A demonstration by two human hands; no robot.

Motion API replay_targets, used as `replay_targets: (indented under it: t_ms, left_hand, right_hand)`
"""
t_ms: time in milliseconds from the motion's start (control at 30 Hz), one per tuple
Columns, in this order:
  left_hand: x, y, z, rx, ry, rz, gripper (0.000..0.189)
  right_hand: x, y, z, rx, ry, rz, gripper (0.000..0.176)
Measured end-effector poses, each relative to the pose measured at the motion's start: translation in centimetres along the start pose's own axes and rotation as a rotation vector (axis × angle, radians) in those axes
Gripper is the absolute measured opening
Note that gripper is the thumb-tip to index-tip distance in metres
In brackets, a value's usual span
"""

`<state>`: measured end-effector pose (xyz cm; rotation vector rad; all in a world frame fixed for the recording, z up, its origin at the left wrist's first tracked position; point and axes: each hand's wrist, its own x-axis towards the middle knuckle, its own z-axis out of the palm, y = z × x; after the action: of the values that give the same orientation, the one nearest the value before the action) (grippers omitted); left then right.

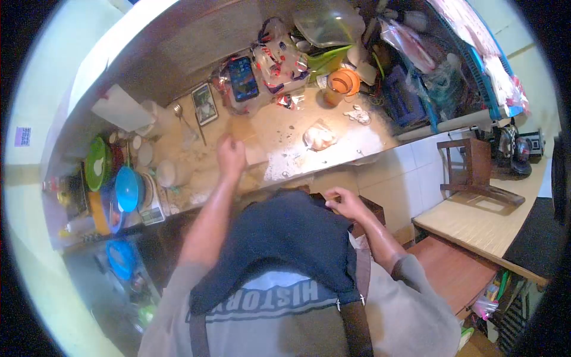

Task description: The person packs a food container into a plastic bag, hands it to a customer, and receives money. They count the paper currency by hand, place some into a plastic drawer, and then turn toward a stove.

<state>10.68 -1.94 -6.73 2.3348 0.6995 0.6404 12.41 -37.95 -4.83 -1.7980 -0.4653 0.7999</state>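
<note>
One cluttered counter [279, 122], white tiles [399, 165] below; left hand [231, 156] clenched, right hand [348, 206], fingers parted.

A head-worn camera looks forward and down at the counter [270, 123].

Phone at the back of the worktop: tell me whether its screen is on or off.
On. The phone shows a lit blue display with small icon-like marks, too small to read.
</note>
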Motion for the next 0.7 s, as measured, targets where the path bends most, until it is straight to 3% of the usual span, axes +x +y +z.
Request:
replay_targets:
  t_ms: [67, 100, 167, 233, 333, 400, 433, 467, 500, 567, 600, 700]
  left_hand:
    - [0.1, 0.7, -0.1, 0.015, 0.0, -0.014, 0.03]
    - [0.2, 1.1, -0.4, 0.028, 0.003, -0.023, 0.031]
    - [0.6, 2.3, -1.4, 0.051, -0.079, -0.107, 0.033]
    - [0.7, 2.4, -1.7, 0.069, -0.151, -0.196, 0.036]
    - [1.2, 3.3, -2.7, 0.007, -0.043, -0.105, 0.045]
    - [2.9, 5.8, -5.2, 0.047, -0.01, -0.063, 0.056]
    - [4.2, 10.4, -8.7, -0.384, -0.158, -0.133, 0.058]
    - [5.4, 16.1, -14.0, -0.469, -0.268, -0.019, 0.052]
    - [6.8, 19.3, -18.6, -0.502, -0.302, 0.241, 0.043]
    - [7.8, 24.8, -26.4, -0.692, -0.184, 0.701, 0.045]
    - [6.6, 25.7, -28.8, -0.753, -0.122, 0.837, 0.044]
    - [2.2, 26.6, -32.4, -0.939, 0.048, 1.152, 0.044]
  right_hand:
    - [0.2, 2.7, -2.3, -0.255, -0.073, 0.404, 0.019]
    - [0.9, 3.5, -3.0, -0.254, -0.083, 0.4, 0.019]
    - [3.1, 4.2, -4.1, -0.117, 0.27, 0.056, 0.031]
    - [5.9, 0.3, -5.3, -0.302, 0.371, -0.026, 0.041]
    - [9.5, -3.4, -5.3, -0.64, 0.368, -0.289, 0.073]
    - [11.0, -4.3, -4.7, -0.732, 0.303, -0.268, 0.077]
    - [11.4, -4.5, -4.4, -0.823, 0.233, -0.224, 0.082]
    - [11.7, -4.5, -4.2, -0.835, 0.218, -0.235, 0.082]
    - [12.0, -4.2, -3.9, -0.806, 0.235, -0.227, 0.081]
    - [12.1, -3.6, -3.4, -0.765, 0.272, -0.262, 0.079]
    - [12.2, -3.0, -3.3, -0.792, 0.235, -0.271, 0.079]
    - [12.0, -2.5, -2.9, -0.676, 0.424, -0.248, 0.079]
